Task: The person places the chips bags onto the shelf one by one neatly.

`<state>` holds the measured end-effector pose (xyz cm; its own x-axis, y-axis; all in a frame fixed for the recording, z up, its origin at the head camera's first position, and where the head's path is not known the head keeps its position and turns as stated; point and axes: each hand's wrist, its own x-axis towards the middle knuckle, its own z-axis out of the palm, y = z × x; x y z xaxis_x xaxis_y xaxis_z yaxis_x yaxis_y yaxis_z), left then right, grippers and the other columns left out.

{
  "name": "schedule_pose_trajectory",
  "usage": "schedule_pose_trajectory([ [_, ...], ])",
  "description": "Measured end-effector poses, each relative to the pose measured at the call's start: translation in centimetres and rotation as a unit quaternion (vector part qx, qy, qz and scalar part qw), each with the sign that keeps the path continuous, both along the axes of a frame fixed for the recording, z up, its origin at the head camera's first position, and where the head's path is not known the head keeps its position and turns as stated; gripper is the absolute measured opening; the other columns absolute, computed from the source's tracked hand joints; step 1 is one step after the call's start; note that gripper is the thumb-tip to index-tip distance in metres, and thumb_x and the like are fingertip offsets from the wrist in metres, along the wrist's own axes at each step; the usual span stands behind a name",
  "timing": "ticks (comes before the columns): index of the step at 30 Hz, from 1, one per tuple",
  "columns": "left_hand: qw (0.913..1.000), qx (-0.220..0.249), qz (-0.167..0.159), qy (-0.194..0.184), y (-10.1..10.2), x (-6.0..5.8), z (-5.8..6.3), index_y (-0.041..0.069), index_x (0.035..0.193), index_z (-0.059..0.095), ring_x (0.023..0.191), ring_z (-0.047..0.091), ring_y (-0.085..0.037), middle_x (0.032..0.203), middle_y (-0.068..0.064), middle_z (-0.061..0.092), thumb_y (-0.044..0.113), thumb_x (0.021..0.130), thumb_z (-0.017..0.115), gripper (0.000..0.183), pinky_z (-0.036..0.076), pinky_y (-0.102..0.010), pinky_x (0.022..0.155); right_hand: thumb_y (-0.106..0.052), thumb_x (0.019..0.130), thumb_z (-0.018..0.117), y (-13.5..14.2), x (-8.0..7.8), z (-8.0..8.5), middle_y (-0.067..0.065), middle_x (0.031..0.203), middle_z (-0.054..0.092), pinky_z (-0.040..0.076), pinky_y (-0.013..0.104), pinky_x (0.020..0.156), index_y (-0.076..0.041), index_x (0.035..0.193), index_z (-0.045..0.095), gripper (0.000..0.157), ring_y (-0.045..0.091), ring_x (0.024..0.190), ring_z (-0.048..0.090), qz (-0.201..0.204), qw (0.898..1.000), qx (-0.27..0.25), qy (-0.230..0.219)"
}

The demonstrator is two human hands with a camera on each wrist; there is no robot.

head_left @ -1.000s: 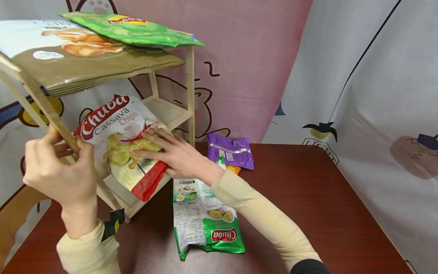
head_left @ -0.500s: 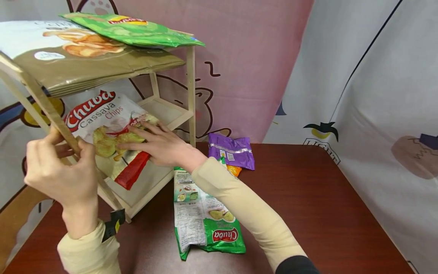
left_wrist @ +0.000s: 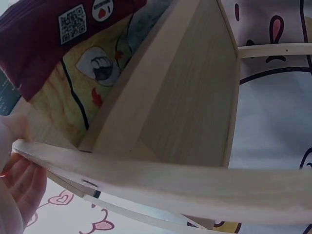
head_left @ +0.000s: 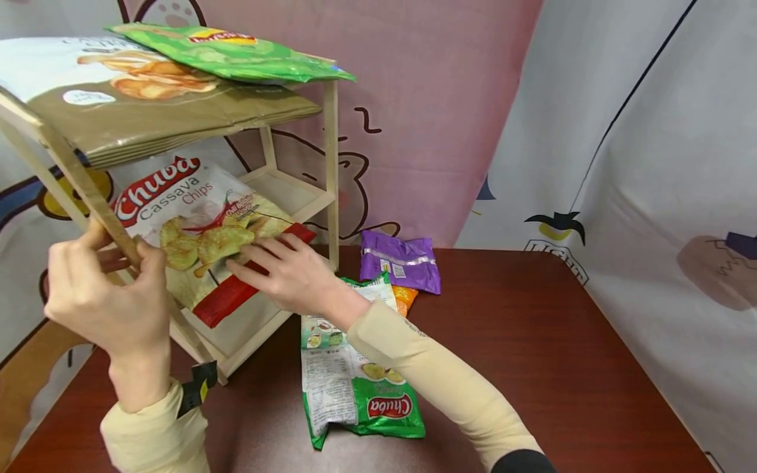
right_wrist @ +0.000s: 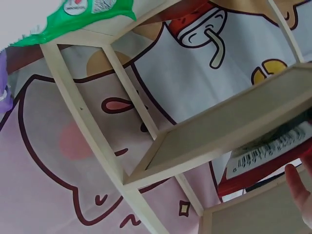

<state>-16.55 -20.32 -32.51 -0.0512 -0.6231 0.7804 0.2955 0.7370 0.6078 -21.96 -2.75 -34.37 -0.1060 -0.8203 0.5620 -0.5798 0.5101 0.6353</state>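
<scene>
In the head view a Chuba cassava chips bag (head_left: 201, 197) leans back inside the lower level of a wooden rack (head_left: 83, 187), its red bottom strip toward the front. My right hand (head_left: 292, 276) touches that strip with extended, slightly bent fingers. The right wrist view shows those fingers (right_wrist: 295, 183) at its right edge, beside the bag's red strip and barcode (right_wrist: 263, 151). My left hand (head_left: 109, 299) grips the rack's front left post, thumb on one side and fingers behind. From the left wrist, the same hand (left_wrist: 24, 183) holds the wooden bar (left_wrist: 195, 187).
A large brown-and-white chips bag (head_left: 177, 125) and a green bag (head_left: 236, 56) lie on the rack's top. Right of the rack, a green-and-white Chuba bag (head_left: 328, 387), a purple packet (head_left: 402, 263) and an orange packet (head_left: 404, 299) lie on the dark table (head_left: 532, 341).
The Chuba bag has shifted left and deeper into the rack under my right hand. That hand has since slid down and right to the red strip. My left hand keeps its grip.
</scene>
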Motion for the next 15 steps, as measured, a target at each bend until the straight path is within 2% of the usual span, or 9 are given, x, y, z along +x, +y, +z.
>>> schedule_pose_trajectory([
  [2, 1.0000, -0.003, 0.002, 0.002, 0.03, -0.02, -0.02, 0.004, 0.098, 0.072, 0.070, 0.060, -0.041, 0.084, -0.024, 0.065, 0.012, 0.075, 0.061, 0.027, 0.030, -0.005, 0.075, -0.021, 0.098, 0.042, 0.10, 0.14, -0.40, -0.003, 0.116, 0.068, 0.052, 0.028, 0.085, -0.025, 0.120, 0.064, 0.031, 0.015, 0.108, 0.063, 0.018, 0.999, -0.014, 0.025],
  [5, 0.9999, -0.007, 0.004, 0.006, 0.10, -0.06, 0.00, 0.003, 0.098, 0.071, 0.071, 0.058, -0.042, 0.084, -0.025, 0.064, 0.012, 0.075, 0.060, 0.027, 0.027, -0.005, 0.073, -0.017, 0.099, 0.043, 0.06, 0.25, -0.67, -0.001, 0.116, 0.069, 0.054, 0.028, 0.084, -0.024, 0.119, 0.065, 0.031, 0.015, 0.107, 0.064, 0.024, 0.999, -0.015, 0.019],
  [10, 0.9999, -0.004, 0.007, 0.007, 0.22, -0.11, 0.09, 0.003, 0.097, 0.071, 0.071, 0.057, -0.042, 0.084, -0.025, 0.065, 0.011, 0.074, 0.060, 0.027, 0.024, -0.003, 0.073, -0.013, 0.100, 0.039, -0.07, 0.05, -0.48, -0.001, 0.126, 0.063, 0.048, 0.028, 0.099, -0.024, 0.126, 0.061, 0.035, 0.015, 0.118, 0.059, -0.003, 0.998, 0.014, -0.065],
  [15, 1.0000, 0.002, 0.004, 0.004, 0.22, -0.12, 0.06, 0.003, 0.097, 0.071, 0.072, 0.058, -0.042, 0.085, -0.025, 0.066, 0.010, 0.074, 0.060, 0.027, 0.025, -0.001, 0.073, -0.014, 0.101, 0.037, -0.13, -0.29, -0.31, -0.003, 0.138, 0.054, 0.037, 0.028, 0.110, -0.026, 0.136, 0.052, 0.040, 0.015, 0.130, 0.049, -0.043, 0.987, 0.043, -0.151],
])
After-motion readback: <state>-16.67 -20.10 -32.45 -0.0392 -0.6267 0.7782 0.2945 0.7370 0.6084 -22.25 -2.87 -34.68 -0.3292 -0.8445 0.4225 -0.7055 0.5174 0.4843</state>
